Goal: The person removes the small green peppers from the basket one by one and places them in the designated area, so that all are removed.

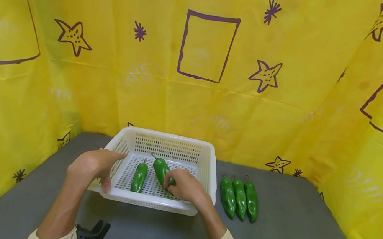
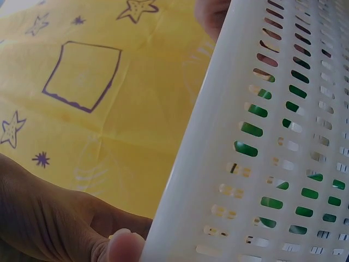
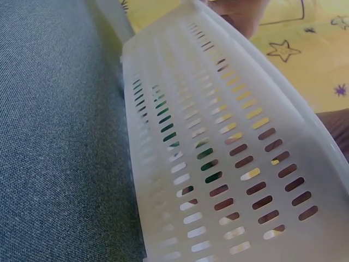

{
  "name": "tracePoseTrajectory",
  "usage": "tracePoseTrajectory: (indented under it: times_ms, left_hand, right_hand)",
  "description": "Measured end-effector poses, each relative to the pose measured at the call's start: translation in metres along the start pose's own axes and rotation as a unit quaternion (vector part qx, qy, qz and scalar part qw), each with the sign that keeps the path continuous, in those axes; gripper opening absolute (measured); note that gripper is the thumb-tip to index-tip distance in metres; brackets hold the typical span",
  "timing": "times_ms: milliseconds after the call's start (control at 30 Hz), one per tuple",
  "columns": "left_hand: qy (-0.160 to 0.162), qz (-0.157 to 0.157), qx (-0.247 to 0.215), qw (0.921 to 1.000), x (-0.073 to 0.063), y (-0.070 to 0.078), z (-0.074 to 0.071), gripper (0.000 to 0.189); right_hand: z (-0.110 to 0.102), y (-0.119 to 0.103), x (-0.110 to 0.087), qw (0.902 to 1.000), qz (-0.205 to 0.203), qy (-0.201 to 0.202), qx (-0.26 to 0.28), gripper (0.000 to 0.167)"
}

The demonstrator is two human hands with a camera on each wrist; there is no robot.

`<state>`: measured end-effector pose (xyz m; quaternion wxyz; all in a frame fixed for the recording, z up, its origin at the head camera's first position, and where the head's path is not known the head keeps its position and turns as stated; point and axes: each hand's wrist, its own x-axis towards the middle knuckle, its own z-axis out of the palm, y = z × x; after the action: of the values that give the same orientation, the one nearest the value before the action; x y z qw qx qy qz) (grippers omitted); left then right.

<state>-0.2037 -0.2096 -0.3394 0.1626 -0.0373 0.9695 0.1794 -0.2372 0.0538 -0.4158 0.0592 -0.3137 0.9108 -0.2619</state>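
Note:
A white slotted plastic basket point(image 1: 212, 175) stands on the grey table, with two green chili peppers inside. My left hand point(image 1: 95, 166) grips the basket's left side near the front corner; its thumb point(image 2: 126, 246) lies at the rim in the left wrist view. Over the front wall reaches my right hand point(image 1: 185, 184), fingers curled round the lower end of a tilted green chili pepper point(image 1: 161, 169). To its left, another green chili pepper point(image 1: 139, 177) lies on the basket floor. In both wrist views, the peppers show only as green patches through the wall slots.
Right of the basket, three green chili peppers lie side by side on the table, the middle pepper point(image 1: 239, 197) touching its neighbours. Yellow patterned cloth point(image 1: 193, 104) hangs behind and along the sides. A black strap-like piece point(image 1: 92, 235) shows near the left sleeve.

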Motion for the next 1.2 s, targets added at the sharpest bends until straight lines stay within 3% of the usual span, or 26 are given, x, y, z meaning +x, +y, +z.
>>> tracePoseTrajectory:
  times_ms: [500, 833, 967, 1100, 1200]
  left_hand:
    - [-0.001, 0.004, 0.012, 0.9999, 0.001, 0.001, -0.001, 0.124]
    - [-0.003, -0.001, 0.005, 1.0000, 0.001, 0.002, -0.001, 0.126]
    - [-0.002, 0.001, 0.006, 1.0000, 0.001, 0.003, -0.001, 0.126]
    - [-0.001, 0.004, 0.008, 1.0000, 0.000, 0.002, 0.000, 0.125]
    - [0.000, 0.005, 0.011, 0.9999, 0.000, 0.001, -0.001, 0.125]
  right_hand:
    - [-0.009, 0.004, 0.002, 0.9970, -0.017, 0.038, 0.065, 0.016]
    - [-0.022, 0.007, -0.003, 0.9907, 0.007, 0.036, 0.131, 0.030]
    - [-0.028, 0.008, -0.005, 0.9784, 0.030, 0.028, 0.203, 0.042]
    - [-0.036, 0.010, -0.008, 0.9561, 0.053, 0.014, 0.288, 0.060]
    - [-0.043, 0.012, -0.011, 0.9491, 0.050, 0.006, 0.311, 0.065]
